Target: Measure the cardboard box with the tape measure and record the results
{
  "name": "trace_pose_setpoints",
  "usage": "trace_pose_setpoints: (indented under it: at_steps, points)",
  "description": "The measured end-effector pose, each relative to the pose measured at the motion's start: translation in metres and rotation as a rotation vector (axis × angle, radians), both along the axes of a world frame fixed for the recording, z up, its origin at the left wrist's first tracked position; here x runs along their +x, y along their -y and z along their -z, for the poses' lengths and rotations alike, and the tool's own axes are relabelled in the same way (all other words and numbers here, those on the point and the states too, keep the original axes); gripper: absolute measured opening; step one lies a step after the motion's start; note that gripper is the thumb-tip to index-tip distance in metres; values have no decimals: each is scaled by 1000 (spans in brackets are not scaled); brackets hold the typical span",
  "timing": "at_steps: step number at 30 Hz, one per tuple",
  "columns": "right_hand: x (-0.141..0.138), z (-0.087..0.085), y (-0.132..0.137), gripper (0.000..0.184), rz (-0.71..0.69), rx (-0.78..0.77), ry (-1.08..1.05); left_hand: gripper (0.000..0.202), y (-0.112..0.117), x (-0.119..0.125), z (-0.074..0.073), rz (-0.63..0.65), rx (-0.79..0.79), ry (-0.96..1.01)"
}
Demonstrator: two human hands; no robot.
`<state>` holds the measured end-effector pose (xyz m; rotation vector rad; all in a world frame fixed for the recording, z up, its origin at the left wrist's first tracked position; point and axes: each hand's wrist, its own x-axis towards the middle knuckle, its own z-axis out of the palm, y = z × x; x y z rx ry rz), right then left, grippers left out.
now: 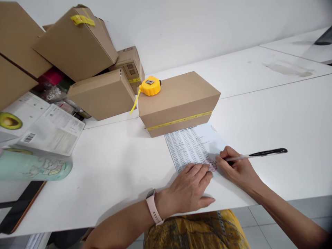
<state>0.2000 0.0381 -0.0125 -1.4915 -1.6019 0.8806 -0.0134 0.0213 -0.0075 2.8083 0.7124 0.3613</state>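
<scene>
A printed sheet headed "Testing Report" (pixel 185 148) lies on the white table, its top edge under a cardboard box (pixel 178 98). My left hand (pixel 190 186) rests flat over the sheet's lower edge, fingers stretched out and holding nothing. Gripped in my right hand (pixel 237 169) is a black-and-clear pen (pixel 264 153), its tip hidden behind the fingers near a red round stamp (pixel 211 165) on the paper. A yellow tape measure (pixel 150 85) sits on the box's top left, a short length of its blade hanging out.
Several cardboard boxes (pixel 77 45) are piled at the back left. A white carton with an avocado picture (pixel 54 128) and a mint-green bottle (pixel 36 166) stand at the left, above a dark flat object (pixel 23 207). The white table (pixel 272 131) meets a wall behind.
</scene>
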Motion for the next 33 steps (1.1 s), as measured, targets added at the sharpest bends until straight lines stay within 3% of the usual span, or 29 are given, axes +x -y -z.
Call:
trace_pose_setpoints:
  at_steps: [29,33]
  points:
    - [0,1,1,30,13,3,15,62,0,0,-1,1,-15,16]
    - [3,2,1,27,108,20,66,63,1,0,2,-1,-30,41]
